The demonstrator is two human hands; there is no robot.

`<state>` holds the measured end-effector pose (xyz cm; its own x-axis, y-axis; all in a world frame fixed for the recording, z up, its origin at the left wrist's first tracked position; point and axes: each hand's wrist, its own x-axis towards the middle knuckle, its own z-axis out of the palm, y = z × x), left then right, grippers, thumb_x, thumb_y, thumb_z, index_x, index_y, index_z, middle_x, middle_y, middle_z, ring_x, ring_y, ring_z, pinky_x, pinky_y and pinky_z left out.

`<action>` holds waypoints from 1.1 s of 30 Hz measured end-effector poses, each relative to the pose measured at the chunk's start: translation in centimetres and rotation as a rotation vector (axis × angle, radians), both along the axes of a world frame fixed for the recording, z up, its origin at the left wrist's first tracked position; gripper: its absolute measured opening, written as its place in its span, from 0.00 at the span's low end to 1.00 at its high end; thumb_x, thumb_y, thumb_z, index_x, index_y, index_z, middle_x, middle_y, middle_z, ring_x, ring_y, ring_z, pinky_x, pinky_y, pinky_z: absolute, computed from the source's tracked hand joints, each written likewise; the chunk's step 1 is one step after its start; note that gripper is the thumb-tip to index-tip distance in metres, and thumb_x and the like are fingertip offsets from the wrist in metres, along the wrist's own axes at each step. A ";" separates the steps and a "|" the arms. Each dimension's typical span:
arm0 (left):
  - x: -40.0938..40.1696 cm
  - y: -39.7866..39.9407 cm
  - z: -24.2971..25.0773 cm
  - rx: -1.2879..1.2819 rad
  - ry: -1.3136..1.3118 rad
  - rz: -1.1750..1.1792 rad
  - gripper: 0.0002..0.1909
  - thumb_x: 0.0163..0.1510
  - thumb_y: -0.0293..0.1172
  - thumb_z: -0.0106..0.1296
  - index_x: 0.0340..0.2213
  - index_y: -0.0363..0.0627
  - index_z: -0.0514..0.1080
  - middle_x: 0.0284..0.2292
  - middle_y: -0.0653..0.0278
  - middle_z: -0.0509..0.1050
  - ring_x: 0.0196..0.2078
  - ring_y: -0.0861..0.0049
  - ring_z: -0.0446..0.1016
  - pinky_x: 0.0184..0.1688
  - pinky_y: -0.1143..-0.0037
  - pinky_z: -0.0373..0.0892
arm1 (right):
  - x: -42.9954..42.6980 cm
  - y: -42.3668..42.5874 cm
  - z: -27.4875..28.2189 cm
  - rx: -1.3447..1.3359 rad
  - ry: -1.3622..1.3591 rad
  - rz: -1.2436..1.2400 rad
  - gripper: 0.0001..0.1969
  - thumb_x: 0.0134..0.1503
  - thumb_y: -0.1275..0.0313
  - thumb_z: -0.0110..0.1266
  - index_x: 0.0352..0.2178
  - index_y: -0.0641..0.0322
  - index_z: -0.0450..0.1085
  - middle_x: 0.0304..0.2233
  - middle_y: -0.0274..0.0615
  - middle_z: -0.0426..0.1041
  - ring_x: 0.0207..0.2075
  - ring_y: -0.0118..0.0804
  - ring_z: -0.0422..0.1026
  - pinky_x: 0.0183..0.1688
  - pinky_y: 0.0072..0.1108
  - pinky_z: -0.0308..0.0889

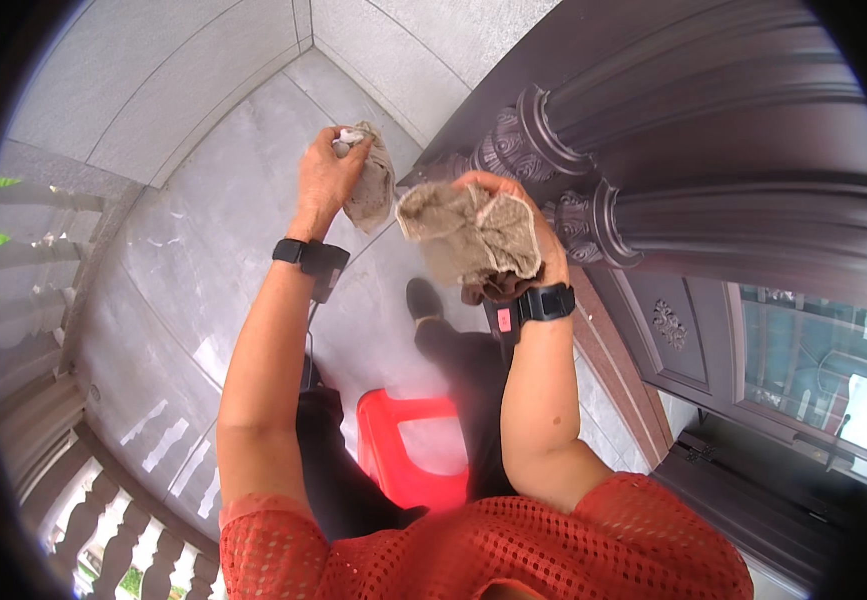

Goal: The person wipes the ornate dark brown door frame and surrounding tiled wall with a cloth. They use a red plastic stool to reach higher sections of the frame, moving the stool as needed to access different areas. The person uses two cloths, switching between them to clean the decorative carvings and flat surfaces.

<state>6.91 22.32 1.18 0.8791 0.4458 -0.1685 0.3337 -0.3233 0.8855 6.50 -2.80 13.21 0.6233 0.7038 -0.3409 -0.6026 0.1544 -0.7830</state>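
Observation:
In front of me, my left hand grips a dirty beige cloth that hangs down over the tiled floor. A small white bit shows between its thumb and fingers. To the right, my right hand holds a crumpled brown-beige rag, which hides most of its fingers. Darker brown fabric bunches under this rag near the wrist. The two cloths are apart. Beside my right hand stand the carved capitals of a dark door frame's columns.
A red plastic stool stands between my legs on the grey floor tiles. Dark panelled door with a glass pane is on the right, with a stone threshold below. A balustrade runs along the left; pale walls meet ahead.

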 end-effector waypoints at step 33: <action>3.6 -11.3 13.0 0.624 -0.667 -0.398 0.22 0.44 0.21 0.49 0.42 0.52 0.77 0.33 0.61 0.76 0.33 0.62 0.76 0.36 0.66 0.68 | -1.2 -3.8 -2.3 0.404 0.019 -0.500 0.24 0.52 0.71 0.57 0.50 0.70 0.67 0.45 0.54 0.75 0.45 0.48 0.76 0.49 0.37 0.75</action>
